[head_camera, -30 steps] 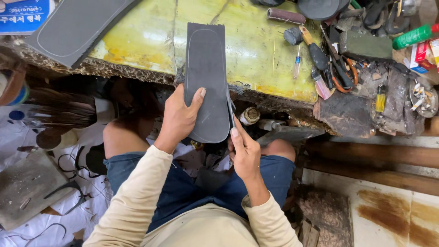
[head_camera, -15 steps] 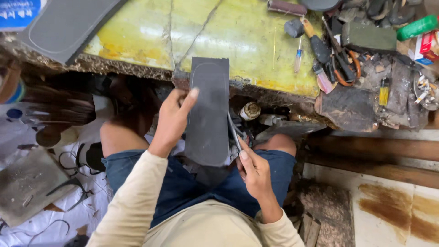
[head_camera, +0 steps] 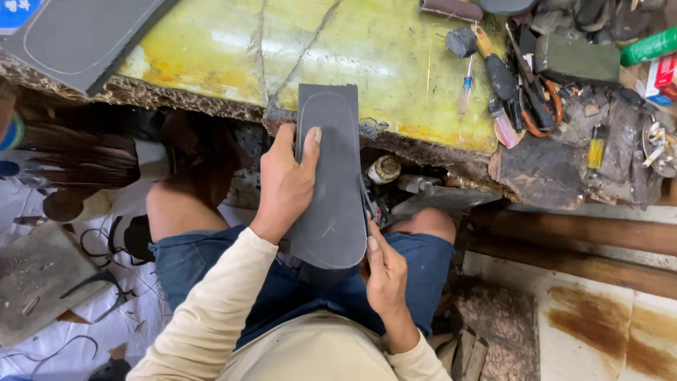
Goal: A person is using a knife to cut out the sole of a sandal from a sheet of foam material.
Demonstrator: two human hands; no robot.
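Note:
A dark grey rubber sole piece [head_camera: 330,176] with a pale outline drawn on it leans from my lap onto the worn edge of a yellow-green workbench [head_camera: 211,49]. My left hand [head_camera: 285,185] grips its left side, thumb across the face. Along the sole's right edge sits my right hand [head_camera: 381,271], fingers closed around a thin blade that is mostly hidden. The sole's lower end is rounded; its upper end is square.
A second grey sheet [head_camera: 77,35] with a traced outline lies at the bench's top left. Screwdrivers, brushes and scissors [head_camera: 518,85] clutter the right end. Rubber offcuts [head_camera: 99,289] and a grey slab [head_camera: 35,279] lie on the floor at left. Wooden beams [head_camera: 578,240] run at right.
The sole has slid down toward my lap, so less of it rests on the bench. My right hand has moved lower along its right edge.

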